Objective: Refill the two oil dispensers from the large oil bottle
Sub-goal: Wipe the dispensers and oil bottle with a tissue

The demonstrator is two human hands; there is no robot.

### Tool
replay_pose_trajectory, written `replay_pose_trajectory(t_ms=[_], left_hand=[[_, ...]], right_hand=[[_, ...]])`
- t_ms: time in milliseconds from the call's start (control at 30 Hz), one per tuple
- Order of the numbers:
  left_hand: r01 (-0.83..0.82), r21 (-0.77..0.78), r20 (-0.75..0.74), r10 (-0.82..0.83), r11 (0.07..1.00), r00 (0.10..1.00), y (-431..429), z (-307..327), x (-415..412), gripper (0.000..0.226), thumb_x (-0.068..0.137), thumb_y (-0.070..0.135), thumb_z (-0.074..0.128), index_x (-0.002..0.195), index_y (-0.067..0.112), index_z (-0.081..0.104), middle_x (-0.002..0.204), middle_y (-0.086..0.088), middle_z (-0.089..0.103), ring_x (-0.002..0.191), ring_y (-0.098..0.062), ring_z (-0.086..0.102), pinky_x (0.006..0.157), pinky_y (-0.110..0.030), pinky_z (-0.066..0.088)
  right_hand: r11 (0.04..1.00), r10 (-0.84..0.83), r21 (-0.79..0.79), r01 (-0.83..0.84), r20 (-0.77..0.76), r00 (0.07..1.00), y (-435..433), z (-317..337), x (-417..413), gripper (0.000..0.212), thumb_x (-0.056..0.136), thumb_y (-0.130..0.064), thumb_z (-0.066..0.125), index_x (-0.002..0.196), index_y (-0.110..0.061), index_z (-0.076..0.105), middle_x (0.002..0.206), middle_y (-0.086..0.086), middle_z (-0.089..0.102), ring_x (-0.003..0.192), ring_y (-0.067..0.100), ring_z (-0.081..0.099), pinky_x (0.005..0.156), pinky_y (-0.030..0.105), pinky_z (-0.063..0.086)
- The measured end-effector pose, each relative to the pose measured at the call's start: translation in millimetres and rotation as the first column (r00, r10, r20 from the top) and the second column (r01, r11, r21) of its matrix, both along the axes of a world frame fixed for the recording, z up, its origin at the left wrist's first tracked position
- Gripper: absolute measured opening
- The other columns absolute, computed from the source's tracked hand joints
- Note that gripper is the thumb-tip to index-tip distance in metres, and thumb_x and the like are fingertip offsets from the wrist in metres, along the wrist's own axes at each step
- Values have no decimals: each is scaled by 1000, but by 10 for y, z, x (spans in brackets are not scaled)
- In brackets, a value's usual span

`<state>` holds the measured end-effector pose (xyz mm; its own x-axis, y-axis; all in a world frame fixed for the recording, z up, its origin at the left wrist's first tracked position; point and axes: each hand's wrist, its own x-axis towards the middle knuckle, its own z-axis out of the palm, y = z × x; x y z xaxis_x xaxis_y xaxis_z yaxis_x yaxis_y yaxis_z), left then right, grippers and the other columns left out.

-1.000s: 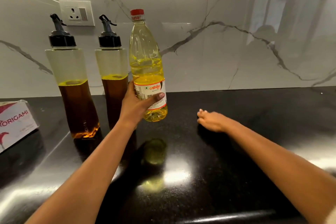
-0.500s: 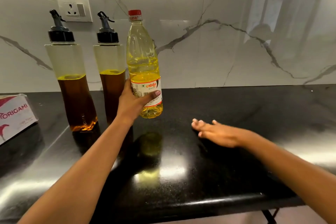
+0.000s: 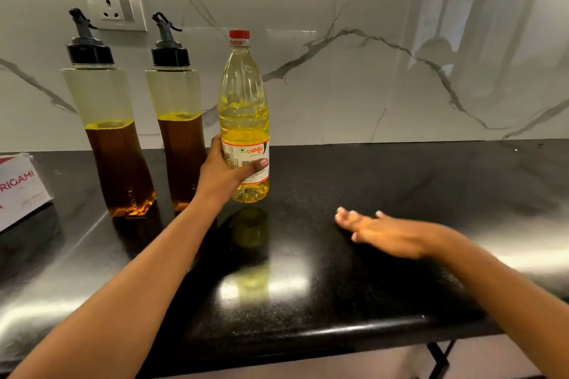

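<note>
Getting set for the first refill

Our left hand (image 3: 226, 175) wraps the clear plastic bottle of yellow oil (image 3: 243, 108) low at its label for a steady grip, upright beside two tall clear black-spouted dispensers (image 3: 114, 138) (image 3: 181, 138) on the glossy black counter (image 3: 385, 175); our right hand (image 3: 385, 232) hovers, fingers spread, probably headed for the red cap (image 3: 239, 34).

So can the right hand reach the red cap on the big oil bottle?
Probably yes. The right hand is open over the counter beside the big oil bottle, nothing stands between, and the left hand grips low on the label, leaving the red cap bare.
</note>
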<state>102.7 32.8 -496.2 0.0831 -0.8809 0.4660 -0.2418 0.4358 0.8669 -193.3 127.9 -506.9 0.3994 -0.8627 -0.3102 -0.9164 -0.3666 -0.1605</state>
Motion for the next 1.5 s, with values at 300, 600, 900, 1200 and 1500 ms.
replay_pose_trajectory(t_ms=[300, 600, 900, 1200, 1500], left_hand=[[25, 103, -132, -11, 994, 991, -233, -29, -222, 75, 61, 31, 88, 121, 28, 42, 114, 6, 61, 110, -18, 61, 92, -37, 51], [40, 155, -94, -25, 987, 995, -330, -168, -533, 86, 57, 30, 91, 128, 25, 42, 122, 2, 61, 113, -19, 59, 95, -40, 51], [30, 234, 22, -37, 972, 999, 32, -69, -437, 119, 59, 36, 89, 152, 20, 16, 145, -6, 45, 133, -25, 45, 109, -47, 39], [-383, -245, 57, 407, 891, 911, 757, -19, 798, 61, 76, 28, 80, 126, 38, 46, 127, 7, 48, 114, -11, 50, 92, -31, 47], [-150, 79, 50, 146, 986, 988, 38, 33, 822, 88, 64, 32, 87, 137, 25, 38, 119, 8, 58, 114, -13, 55, 94, -30, 44]], right_hand=[[979, 162, -127, -162, -13, 987, -173, -59, 791, 59, 99, -34, 25, 150, -18, 0, 157, -4, -9, 143, 7, -5, 115, 39, -7], [986, -74, -153, 67, -37, 997, 73, 14, 65, 55, 101, -32, 27, 150, -21, 5, 157, -7, -4, 143, 4, 1, 116, 36, -3], [954, 235, -207, -217, 69, 969, 432, -159, 690, 57, 97, -31, 32, 150, -26, 11, 156, -13, 0, 142, 0, 0, 113, 30, -4], [975, 62, -214, -63, -7, 998, -28, -75, 1373, 60, 99, -38, 25, 151, -14, 8, 158, 3, 1, 145, 15, 5, 116, 37, 4], [926, 317, -234, -295, 57, 947, 147, -207, 2028, 62, 97, -41, 25, 151, -16, 6, 158, 0, -2, 145, 12, 0, 115, 34, 0]])
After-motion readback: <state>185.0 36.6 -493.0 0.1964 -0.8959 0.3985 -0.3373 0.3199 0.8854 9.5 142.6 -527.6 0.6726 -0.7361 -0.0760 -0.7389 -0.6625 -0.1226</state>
